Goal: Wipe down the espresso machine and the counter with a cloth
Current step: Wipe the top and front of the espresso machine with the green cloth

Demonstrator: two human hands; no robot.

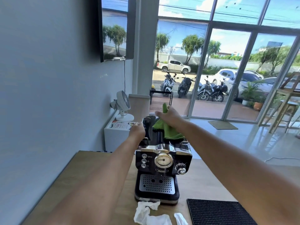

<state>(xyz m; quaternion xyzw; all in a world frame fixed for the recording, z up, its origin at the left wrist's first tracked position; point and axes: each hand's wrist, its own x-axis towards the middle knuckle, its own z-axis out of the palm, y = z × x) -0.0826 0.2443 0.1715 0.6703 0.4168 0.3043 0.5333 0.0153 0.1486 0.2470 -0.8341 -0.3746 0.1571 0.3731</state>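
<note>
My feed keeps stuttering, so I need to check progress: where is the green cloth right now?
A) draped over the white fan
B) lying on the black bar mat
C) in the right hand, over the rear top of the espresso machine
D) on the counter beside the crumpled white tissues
C: the right hand grips the green cloth, which hangs down over the rear top of the espresso machine.

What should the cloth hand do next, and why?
Probably press the right hand down and draw the green cloth forward across the top of the espresso machine. The cloth hangs from that hand, with only its lower end lying on the rear of the top. The left hand touches the machine's rear left side, seemingly bracing it.
</note>
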